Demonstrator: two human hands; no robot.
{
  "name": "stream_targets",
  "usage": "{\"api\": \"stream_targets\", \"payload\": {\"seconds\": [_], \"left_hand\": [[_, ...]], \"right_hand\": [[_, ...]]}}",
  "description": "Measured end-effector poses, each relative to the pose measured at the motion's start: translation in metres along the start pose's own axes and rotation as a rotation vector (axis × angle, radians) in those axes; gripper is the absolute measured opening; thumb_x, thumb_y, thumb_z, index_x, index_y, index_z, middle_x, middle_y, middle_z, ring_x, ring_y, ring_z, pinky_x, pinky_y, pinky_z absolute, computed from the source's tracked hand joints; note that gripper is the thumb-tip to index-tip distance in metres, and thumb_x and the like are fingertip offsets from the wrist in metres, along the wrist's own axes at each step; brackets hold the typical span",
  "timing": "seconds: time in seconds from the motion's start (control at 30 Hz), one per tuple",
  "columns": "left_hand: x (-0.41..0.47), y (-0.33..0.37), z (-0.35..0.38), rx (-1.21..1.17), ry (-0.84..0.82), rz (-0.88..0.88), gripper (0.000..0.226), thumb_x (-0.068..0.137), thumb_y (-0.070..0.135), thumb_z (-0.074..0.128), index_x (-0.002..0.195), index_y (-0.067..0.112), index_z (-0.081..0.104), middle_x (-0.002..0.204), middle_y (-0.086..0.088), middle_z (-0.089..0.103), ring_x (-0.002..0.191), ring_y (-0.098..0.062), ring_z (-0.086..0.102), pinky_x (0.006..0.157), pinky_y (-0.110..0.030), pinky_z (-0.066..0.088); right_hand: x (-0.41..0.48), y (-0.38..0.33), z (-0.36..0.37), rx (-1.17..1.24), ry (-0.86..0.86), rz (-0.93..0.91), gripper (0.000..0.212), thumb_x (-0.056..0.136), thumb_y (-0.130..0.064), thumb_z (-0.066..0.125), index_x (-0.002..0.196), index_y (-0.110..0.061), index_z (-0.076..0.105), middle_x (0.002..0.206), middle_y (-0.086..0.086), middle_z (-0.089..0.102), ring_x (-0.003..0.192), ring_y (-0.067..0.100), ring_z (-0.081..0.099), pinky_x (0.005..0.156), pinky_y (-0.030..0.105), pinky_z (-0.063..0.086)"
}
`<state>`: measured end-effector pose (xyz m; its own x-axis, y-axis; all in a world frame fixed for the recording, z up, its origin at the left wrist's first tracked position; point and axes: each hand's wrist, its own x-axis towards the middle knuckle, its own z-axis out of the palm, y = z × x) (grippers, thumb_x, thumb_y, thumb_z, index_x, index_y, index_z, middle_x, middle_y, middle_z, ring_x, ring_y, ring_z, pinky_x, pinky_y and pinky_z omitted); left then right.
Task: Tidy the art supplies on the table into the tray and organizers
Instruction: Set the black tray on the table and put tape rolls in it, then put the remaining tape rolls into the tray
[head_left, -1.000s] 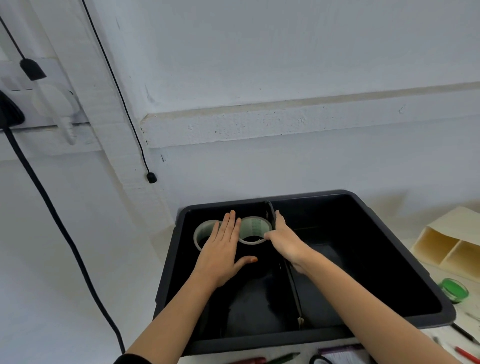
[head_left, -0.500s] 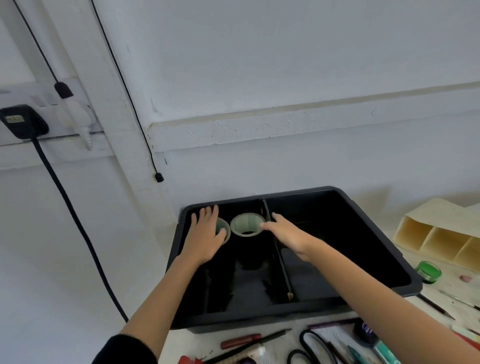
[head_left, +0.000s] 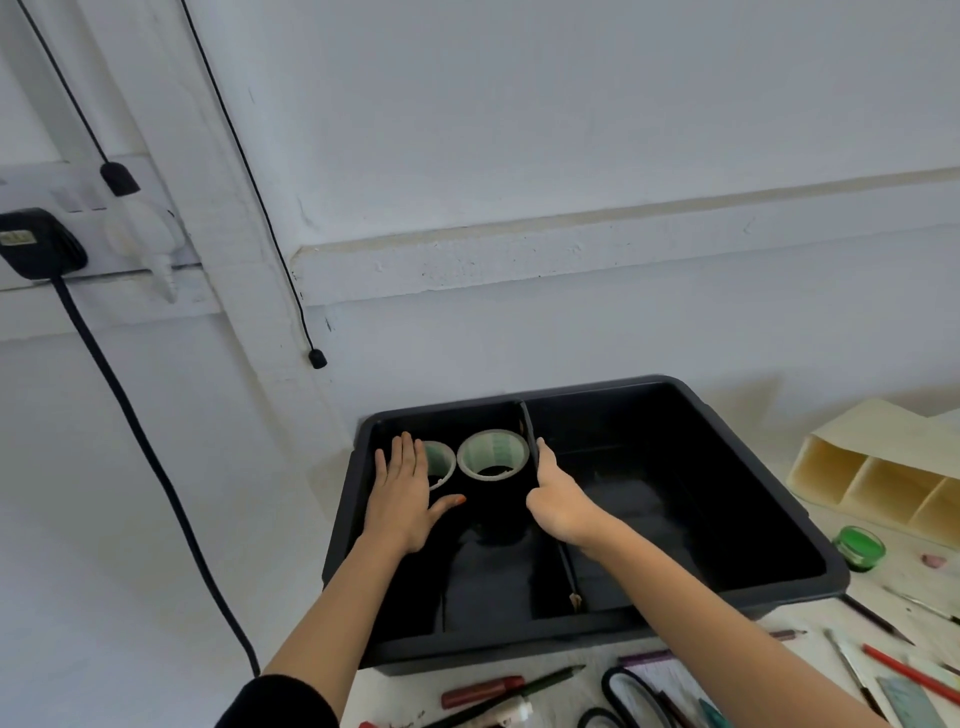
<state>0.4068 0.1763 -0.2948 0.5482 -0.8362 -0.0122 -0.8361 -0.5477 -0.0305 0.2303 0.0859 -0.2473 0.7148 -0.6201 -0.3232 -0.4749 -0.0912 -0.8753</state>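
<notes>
Over the far left corner of the black plastic tray (head_left: 493, 652), the left hand (head_left: 402, 493) lies flat, fingers straight and together, thumb spread. It covers part of a white-rimmed roll of tape with a green core (head_left: 442, 460). A second roll of the same kind (head_left: 493, 456) lies just beside it in the same left compartment, close against the thin black divider (head_left: 525, 423). The right hand (head_left: 558, 499) pinches that divider near its far end, fingers curled on it. Right of the tray, on the pale tabletop (head_left: 909, 587), lie a cream compartmented organizer (head_left: 878, 467) and a small green jar (head_left: 860, 545). Along the tabletop's near edge lie a red marker (head_left: 483, 691), black-handled scissors (head_left: 623, 686) and a red pencil (head_left: 909, 670).
</notes>
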Motion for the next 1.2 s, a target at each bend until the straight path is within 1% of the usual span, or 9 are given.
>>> {"api": "stream_targets", "payload": {"seconds": [0.13, 0.3, 0.4, 0.5, 0.57, 0.67, 0.77, 0.97, 1.2], "left_hand": [[-0.002, 0.005, 0.003, 0.031, 0.083, -0.037, 0.089, 0.089, 0.064, 0.032, 0.149, 0.011, -0.007, 0.155, -0.021, -0.01, 0.144, -0.033, -0.012, 0.115, -0.043, -0.007], [-0.014, 0.013, -0.014, 0.005, 0.024, -0.059, 0.103, 0.086, 0.06, 0.051, 0.148, 0.01, -0.014, 0.153, -0.027, -0.013, 0.143, -0.037, -0.012, 0.114, -0.046, -0.008], [-0.03, 0.026, -0.04, -0.176, -0.011, -0.055, 0.091, 0.089, 0.04, 0.054, 0.15, 0.009, -0.007, 0.155, -0.024, -0.006, 0.144, -0.035, -0.007, 0.116, -0.045, -0.004], [-0.059, 0.05, -0.068, -0.464, 0.085, -0.037, 0.069, 0.093, 0.028, 0.05, 0.15, 0.01, 0.016, 0.154, -0.015, 0.019, 0.143, -0.028, 0.015, 0.115, -0.039, 0.011], [-0.08, 0.071, -0.082, -0.685, 0.178, -0.026, 0.056, 0.093, 0.02, 0.051, 0.145, 0.014, 0.031, 0.142, -0.007, 0.043, 0.122, -0.017, 0.045, 0.097, -0.026, 0.033], [-0.102, 0.109, -0.096, -0.945, 0.273, 0.009, 0.034, 0.092, 0.016, 0.053, 0.126, 0.019, 0.052, 0.119, 0.002, 0.06, 0.097, -0.003, 0.054, 0.08, -0.017, 0.038], [-0.116, 0.153, -0.103, -1.147, 0.301, 0.039, 0.024, 0.091, 0.013, 0.054, 0.113, 0.02, 0.06, 0.103, 0.006, 0.064, 0.097, -0.003, 0.059, 0.075, -0.012, 0.042], [-0.137, 0.247, -0.117, -1.276, 0.26, 0.199, 0.024, 0.09, 0.01, 0.055, 0.109, 0.021, 0.063, 0.098, 0.009, 0.066, 0.09, 0.006, 0.059, 0.073, -0.002, 0.042], [-0.143, 0.363, -0.122, -1.362, 0.116, 0.317, 0.019, 0.091, 0.011, 0.054, 0.104, 0.021, 0.063, 0.097, 0.004, 0.067, 0.092, -0.004, 0.061, 0.072, -0.01, 0.044]], "right_hand": [[-0.001, 0.002, -0.002, -0.014, 0.056, -0.003, 0.077, 0.088, 0.006, 0.033, 0.151, -0.019, -0.005, 0.143, 0.016, 0.04, 0.13, 0.031, 0.041, 0.103, 0.036, 0.038], [-0.008, 0.003, -0.005, 0.063, 0.061, 0.008, 0.078, 0.094, -0.035, 0.05, 0.151, -0.019, -0.001, 0.153, 0.009, 0.027, 0.138, 0.025, 0.03, 0.107, 0.032, 0.028], [-0.022, -0.001, -0.008, 0.085, 0.158, -0.077, 0.076, 0.095, -0.041, 0.048, 0.152, -0.018, 0.003, 0.156, 0.01, 0.018, 0.143, 0.025, 0.02, 0.113, 0.036, 0.022], [-0.046, -0.004, -0.016, 0.076, 0.199, -0.174, 0.064, 0.097, -0.035, 0.046, 0.151, -0.017, 0.015, 0.154, 0.008, 0.024, 0.141, 0.022, 0.024, 0.112, 0.034, 0.022], [-0.064, -0.003, -0.025, 0.041, 0.227, -0.235, 0.057, 0.098, -0.031, 0.046, 0.149, -0.018, 0.023, 0.152, 0.006, 0.03, 0.138, 0.02, 0.031, 0.11, 0.031, 0.026], [-0.093, 0.002, -0.045, 0.018, 0.28, -0.325, 0.048, 0.097, -0.025, 0.048, 0.144, -0.018, 0.036, 0.143, 0.003, 0.043, 0.121, 0.01, 0.046, 0.097, 0.02, 0.034], [-0.122, 0.014, -0.073, 0.041, 0.377, -0.4, 0.04, 0.096, -0.022, 0.051, 0.136, -0.019, 0.048, 0.129, 0.001, 0.056, 0.108, 0.005, 0.053, 0.097, 0.023, 0.043], [-0.177, 0.05, -0.141, 0.246, 0.541, -0.401, 0.02, 0.096, -0.019, 0.049, 0.113, -0.025, 0.06, 0.104, -0.003, 0.067, 0.098, 0.012, 0.063, 0.087, 0.027, 0.052], [-0.234, 0.117, -0.231, 0.308, 0.718, -0.319, 0.023, 0.096, -0.011, 0.048, 0.11, -0.015, 0.065, 0.1, 0.005, 0.07, 0.091, 0.02, 0.065, 0.08, 0.032, 0.052]]}}
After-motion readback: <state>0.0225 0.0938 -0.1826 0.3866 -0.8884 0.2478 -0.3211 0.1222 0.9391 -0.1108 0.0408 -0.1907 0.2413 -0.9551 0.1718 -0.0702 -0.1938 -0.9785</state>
